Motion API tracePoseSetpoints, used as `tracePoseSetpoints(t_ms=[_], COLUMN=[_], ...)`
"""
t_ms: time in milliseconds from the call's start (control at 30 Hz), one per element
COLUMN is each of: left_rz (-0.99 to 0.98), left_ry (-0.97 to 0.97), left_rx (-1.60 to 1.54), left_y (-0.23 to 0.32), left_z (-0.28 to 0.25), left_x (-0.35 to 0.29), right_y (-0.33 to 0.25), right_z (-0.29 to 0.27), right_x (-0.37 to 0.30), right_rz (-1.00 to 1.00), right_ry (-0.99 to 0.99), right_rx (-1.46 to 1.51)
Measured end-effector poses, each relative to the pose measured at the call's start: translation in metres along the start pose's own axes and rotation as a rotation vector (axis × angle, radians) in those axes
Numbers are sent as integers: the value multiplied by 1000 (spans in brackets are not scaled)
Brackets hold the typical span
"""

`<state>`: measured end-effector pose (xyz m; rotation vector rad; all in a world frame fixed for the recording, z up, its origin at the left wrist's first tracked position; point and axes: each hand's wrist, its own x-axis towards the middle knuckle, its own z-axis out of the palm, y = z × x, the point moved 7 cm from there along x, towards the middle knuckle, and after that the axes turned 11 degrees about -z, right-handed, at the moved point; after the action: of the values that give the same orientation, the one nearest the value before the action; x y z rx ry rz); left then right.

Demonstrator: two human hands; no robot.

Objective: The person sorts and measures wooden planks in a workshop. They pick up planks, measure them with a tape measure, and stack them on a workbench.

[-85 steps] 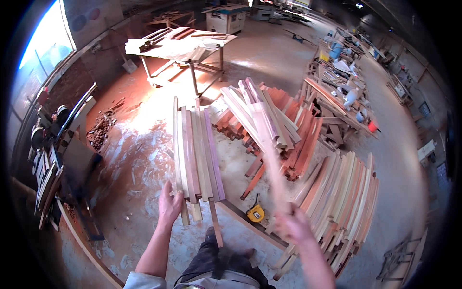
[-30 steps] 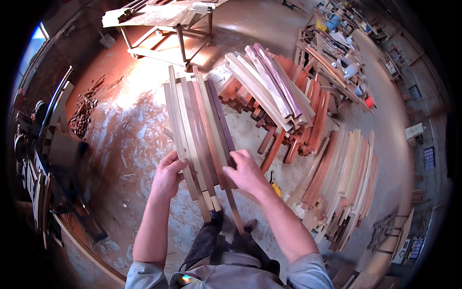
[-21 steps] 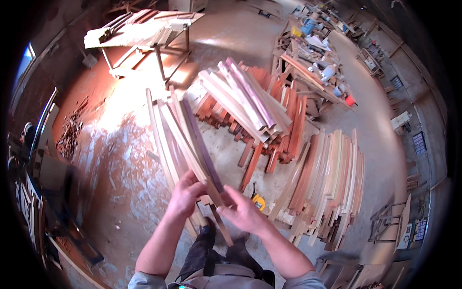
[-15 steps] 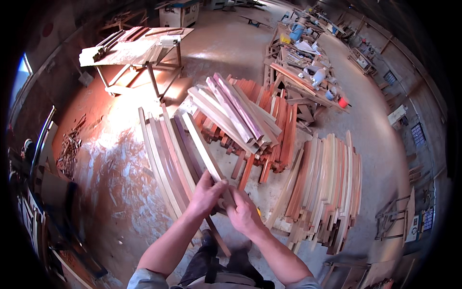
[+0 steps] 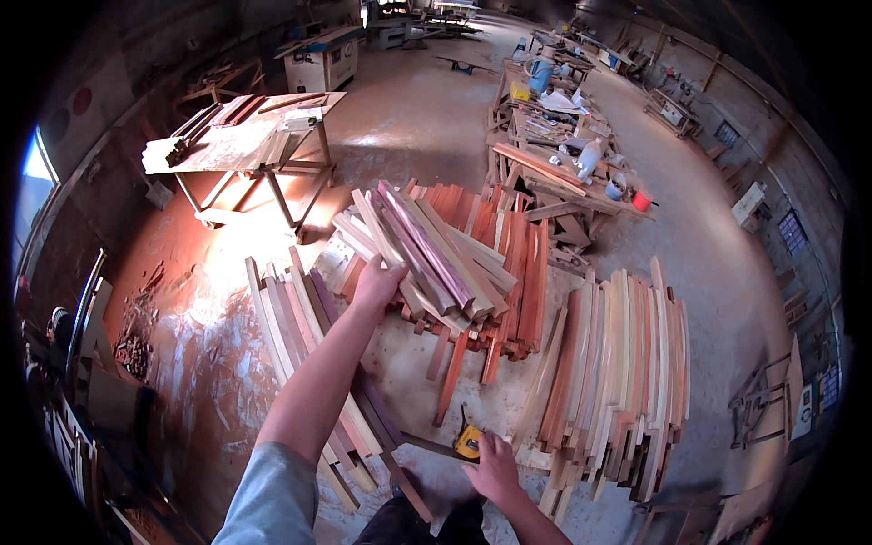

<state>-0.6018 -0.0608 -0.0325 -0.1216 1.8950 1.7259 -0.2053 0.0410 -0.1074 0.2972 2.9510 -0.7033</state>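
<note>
My left hand (image 5: 378,282) reaches forward to the stack of loose strips and is closed on the side of a pale wooden strip (image 5: 380,232) lying there. Purple-tinted strips (image 5: 422,241) lie right beside it. Near the front edge of the work surface, my right hand (image 5: 496,470) has its thumb and fingers apart. It is right beside a yellow tape measure (image 5: 468,442); whether it touches the tape cannot be made out. A row of long strips (image 5: 313,350) lies to the left of my hands.
Reddish strips (image 5: 518,282) lie under the loose stack. A wide row of mixed strips (image 5: 618,363) is on the right. Farther off stand a wooden table (image 5: 227,154) with boards and a cluttered bench (image 5: 554,136). Scraps (image 5: 136,318) litter the floor at left.
Both hands held one pale strip in front of me; now they are apart. My left hand has moved forward to the stack, my right back beside the tape measure. The view has shifted.
</note>
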Motion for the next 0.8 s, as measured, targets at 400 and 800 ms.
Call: tracePoseSetpoints(t_ms=[400, 800], left_rz=[-6, 361], left_ry=[80, -368], left_rx=[-197, 594], left_y=[-7, -90], left_z=[0, 53], left_x=[6, -246], right_y=[-3, 25], right_z=[26, 13], right_x=[33, -5], right_rz=[2, 411], right_ry=[-25, -70], right_rx=[-134, 1982])
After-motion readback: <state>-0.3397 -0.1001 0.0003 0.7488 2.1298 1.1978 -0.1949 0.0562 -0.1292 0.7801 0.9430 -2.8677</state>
